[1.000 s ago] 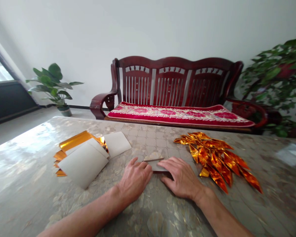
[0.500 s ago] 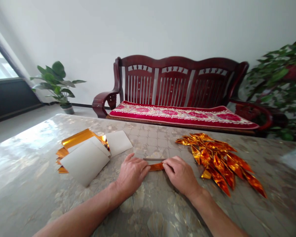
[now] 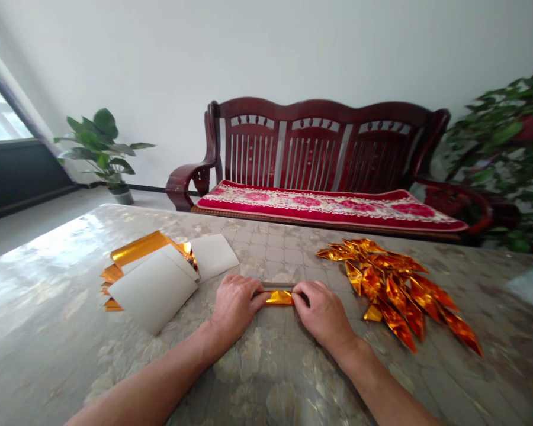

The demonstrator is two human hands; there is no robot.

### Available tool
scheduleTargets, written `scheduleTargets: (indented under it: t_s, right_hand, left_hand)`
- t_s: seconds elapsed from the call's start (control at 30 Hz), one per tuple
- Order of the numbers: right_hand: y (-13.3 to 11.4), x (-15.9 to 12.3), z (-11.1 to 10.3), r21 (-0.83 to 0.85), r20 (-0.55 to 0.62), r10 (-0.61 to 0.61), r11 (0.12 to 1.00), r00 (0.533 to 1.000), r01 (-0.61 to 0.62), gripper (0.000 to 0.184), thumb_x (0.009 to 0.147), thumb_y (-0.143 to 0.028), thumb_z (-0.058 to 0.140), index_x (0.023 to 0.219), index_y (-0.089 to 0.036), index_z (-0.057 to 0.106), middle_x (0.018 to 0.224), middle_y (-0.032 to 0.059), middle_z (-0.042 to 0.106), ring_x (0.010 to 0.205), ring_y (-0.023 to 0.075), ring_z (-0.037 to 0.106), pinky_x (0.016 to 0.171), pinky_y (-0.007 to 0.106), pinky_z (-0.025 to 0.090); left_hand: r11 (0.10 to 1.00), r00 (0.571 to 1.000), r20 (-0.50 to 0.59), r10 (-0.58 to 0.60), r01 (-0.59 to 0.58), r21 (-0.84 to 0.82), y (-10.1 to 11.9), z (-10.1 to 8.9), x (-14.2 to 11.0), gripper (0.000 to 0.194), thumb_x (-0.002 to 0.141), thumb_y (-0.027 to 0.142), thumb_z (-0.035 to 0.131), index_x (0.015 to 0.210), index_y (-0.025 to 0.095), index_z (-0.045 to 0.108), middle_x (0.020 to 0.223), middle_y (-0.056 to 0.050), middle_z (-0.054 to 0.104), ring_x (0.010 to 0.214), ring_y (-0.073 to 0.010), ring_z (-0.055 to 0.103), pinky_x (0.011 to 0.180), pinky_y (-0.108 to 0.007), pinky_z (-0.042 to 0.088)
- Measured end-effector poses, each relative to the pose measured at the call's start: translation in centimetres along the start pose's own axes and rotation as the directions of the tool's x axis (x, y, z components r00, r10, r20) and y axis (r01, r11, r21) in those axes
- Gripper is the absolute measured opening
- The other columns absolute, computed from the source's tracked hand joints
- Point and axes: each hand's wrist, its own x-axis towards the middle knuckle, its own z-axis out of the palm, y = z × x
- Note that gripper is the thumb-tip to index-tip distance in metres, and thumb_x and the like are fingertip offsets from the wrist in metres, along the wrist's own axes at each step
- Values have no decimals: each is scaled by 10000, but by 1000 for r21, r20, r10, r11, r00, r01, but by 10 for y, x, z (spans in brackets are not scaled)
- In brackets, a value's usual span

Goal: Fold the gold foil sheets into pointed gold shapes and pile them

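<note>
Between my two hands lies a narrow folded strip of gold foil paper, just above the table. My left hand pinches its left end between thumb and fingers. At the other end, my right hand is closed on the strip in the same way. Both ends of the strip are hidden by the fingers. To the right lies a pile of folded gold foil pieces, pointed at their ends. On the left sits a stack of foil paper sheets, some white side up, some gold.
The table has a patterned, shiny cover. Beyond it stands a dark red wooden bench with a red floral cushion. Potted plants stand at the left and right. A clear plastic item lies at the right edge.
The strip has tilted so its gold face catches more light. My left fingers have drawn in from lying along the strip to a pinch at its end. My right hand has barely moved.
</note>
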Motion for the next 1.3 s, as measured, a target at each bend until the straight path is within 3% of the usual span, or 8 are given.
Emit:
scheduleTargets:
  t_s: [0.33, 0.5, 0.77, 1.3]
  right_hand:
    - [0, 0, 5, 31, -21, 16, 999, 1000, -15, 139, 856, -149, 550, 752, -233, 587, 778, 9, 673, 795, 196, 607, 715, 287, 404]
    - [1, 2, 5, 69, -17, 62, 996, 998, -61, 132, 857, -159, 568, 752, -238, 583, 777, 4, 670, 798, 198, 619, 715, 286, 408]
    - [4, 1, 8, 69, -29, 32, 997, 999, -29, 124, 870, -167, 567, 771, -242, 579, 787, 1, 673, 797, 192, 627, 708, 283, 422]
    - [6, 2, 8, 125, 8, 75, 989, 997, -76, 134, 860, -133, 543, 779, -238, 556, 804, 7, 662, 823, 208, 624, 730, 295, 421]
  left_hand:
    - [998, 998, 30, -46, 45, 42, 5, -4, -2, 199, 930, 374, 581, 843, 238, 698, 866, -23, 726, 876, -214, 638, 804, -340, 381]
    - [996, 997, 32, -66, 64, 69, 3, -5, -1, 215, 927, 394, 585, 825, 242, 698, 877, -20, 703, 876, -215, 634, 788, -342, 380]
    - [993, 994, 31, -108, 106, 51, 4, -3, 0, 162, 863, 377, 654, 785, 238, 686, 861, -19, 693, 875, -214, 629, 779, -336, 374]
    - [987, 987, 55, -153, 151, 51, 5, -5, 1, 167, 878, 356, 610, 779, 237, 673, 868, -22, 676, 877, -217, 628, 769, -334, 368]
